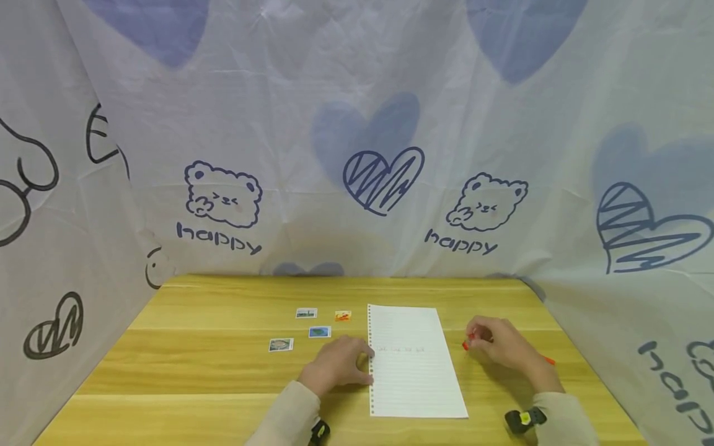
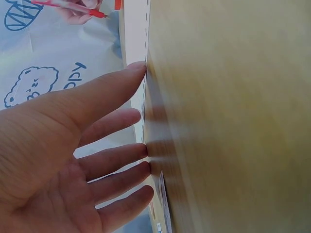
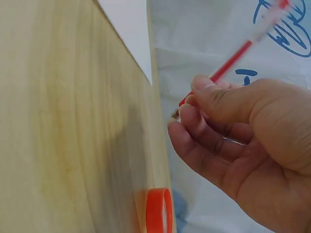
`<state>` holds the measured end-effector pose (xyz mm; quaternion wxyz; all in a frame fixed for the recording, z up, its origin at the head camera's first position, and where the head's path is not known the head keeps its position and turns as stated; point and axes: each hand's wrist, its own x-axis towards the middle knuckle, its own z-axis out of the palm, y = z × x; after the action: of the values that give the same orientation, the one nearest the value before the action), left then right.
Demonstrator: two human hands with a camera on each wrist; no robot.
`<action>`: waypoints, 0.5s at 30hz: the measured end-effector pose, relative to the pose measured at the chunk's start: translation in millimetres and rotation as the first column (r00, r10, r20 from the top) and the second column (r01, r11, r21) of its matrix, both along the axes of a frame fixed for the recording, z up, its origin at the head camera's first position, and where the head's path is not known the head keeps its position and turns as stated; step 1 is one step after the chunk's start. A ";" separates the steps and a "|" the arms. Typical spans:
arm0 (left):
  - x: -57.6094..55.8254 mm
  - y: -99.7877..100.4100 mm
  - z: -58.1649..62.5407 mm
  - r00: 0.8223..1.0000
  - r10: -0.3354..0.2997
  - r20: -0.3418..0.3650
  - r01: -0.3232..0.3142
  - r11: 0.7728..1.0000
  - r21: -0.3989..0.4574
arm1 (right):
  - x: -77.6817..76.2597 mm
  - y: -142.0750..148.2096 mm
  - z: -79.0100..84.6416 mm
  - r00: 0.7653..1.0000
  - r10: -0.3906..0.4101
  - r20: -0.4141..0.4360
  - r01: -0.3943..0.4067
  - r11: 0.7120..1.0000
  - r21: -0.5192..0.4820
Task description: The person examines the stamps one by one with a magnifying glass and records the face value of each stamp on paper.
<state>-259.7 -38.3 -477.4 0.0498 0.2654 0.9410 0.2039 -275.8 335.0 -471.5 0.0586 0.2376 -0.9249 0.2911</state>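
Observation:
A sheet of lined paper (image 1: pixel 415 384) with punched holes along its left side lies on the table, a row of faint reddish marks across its upper middle. My left hand (image 1: pixel 340 362) rests at the holed edge, thumb and fingers spread apart; in the left wrist view its fingertips (image 2: pixel 140 68) meet that edge. To the right of the sheet, my right hand (image 1: pixel 502 344) pinches a red pen (image 3: pixel 232 60) between thumb and fingers. The pen is clear-barrelled in part and slants, its tip beside the fingers and off the paper.
Several small stamp-like picture cards (image 1: pixel 320 332) lie left of the paper, beyond my left hand. An orange ring-shaped item (image 3: pixel 156 211) sits on the table (image 1: pixel 195 371) by my right hand, mostly hidden in the head view. A printed cloth (image 1: pixel 301 229) hangs behind and at both sides.

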 end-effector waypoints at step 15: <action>-0.1 0.2 1.1 1.000 0.007 0.004 -0.007 1.000 -0.009 | -0.8 -15.1 -0.5 1.000 0.011 0.002 -0.011 0.993 -0.116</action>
<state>-259.8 -38.1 -476.3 0.0519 0.2615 0.9427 0.2004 -276.6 320.0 -472.0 0.0697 0.2385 -0.9051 0.3451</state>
